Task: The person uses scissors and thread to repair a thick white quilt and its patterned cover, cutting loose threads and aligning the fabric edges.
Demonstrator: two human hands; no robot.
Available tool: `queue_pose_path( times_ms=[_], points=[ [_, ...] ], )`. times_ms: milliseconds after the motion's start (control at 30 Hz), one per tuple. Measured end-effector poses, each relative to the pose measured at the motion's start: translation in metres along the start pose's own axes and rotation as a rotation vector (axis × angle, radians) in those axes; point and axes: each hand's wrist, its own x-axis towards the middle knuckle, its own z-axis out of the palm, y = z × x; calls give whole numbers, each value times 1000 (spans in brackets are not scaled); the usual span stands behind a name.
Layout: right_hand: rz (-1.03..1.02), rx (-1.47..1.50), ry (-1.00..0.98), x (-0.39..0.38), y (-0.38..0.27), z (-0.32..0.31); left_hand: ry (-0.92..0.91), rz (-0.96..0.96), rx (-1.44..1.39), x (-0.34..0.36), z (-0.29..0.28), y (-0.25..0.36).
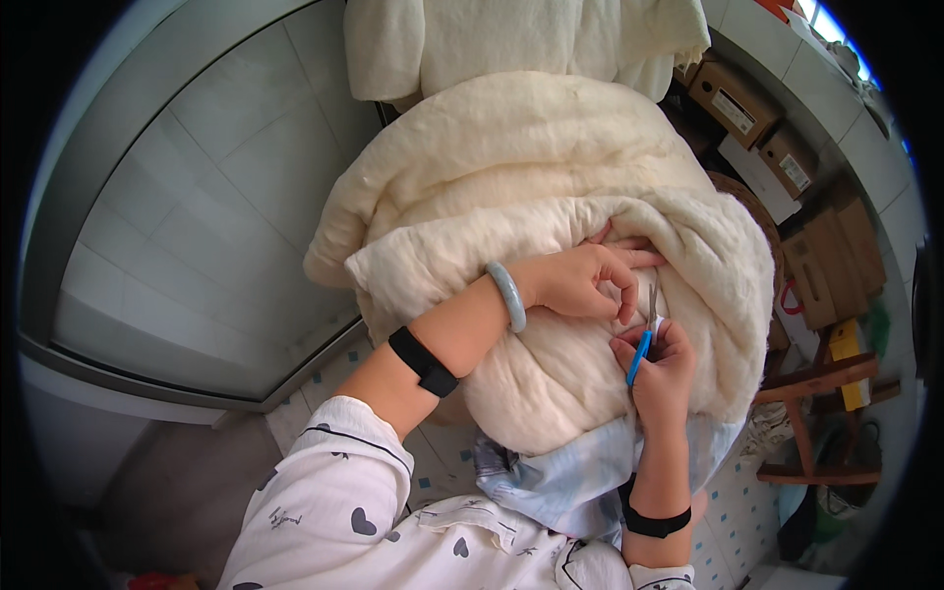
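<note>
A thick cream-coloured cotton quilt wadding [551, 383] lies bunched in folds in front of me. My left hand [587, 282] rests on it, wearing a pale bangle. Its thumb and index finger are bent together in a pinch while other fingers reach along a fold; whatever they pinch is too small to make out. Just to the right and nearer to me, my right hand [666, 369] grips small scissors [641, 356] by their blue handles. The metal blades point away from me, close to the left fingertips and above the wadding.
More cream wadding [521, 39] is piled at the far side. Pale blue cloth [580, 472] lies beneath the near edge. Glass panels [216, 197] stand on the left. Cardboard boxes [733, 103] and a wooden stool [816, 379] are along the right, over a tiled floor [723, 531].
</note>
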Motion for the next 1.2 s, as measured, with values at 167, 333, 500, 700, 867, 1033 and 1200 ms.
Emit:
queue_pose_path(
  times_ms=[167,333,500,700,867,1033,1200],
  points=[
    [44,147,-24,-2,-1,-10,-41,38,166,-2,3,6],
    [61,202,-30,-2,-7,-10,-30,60,253,-2,6,0],
    [28,377,-67,-1,-5,-10,-54,47,157,-2,2,1],
    [-115,466,-54,-4,-7,-2,-8,-30,-317,-4,-3,2],
    [-212,465,33,2,-10,12,44,-45,-591,-3,-2,-5],
    [-263,256,50,7,0,22,41,-16,-603,-2,0,-9],
    [-252,291,50,2,-6,14,55,-82,-526,-1,2,-1]
  ],
)
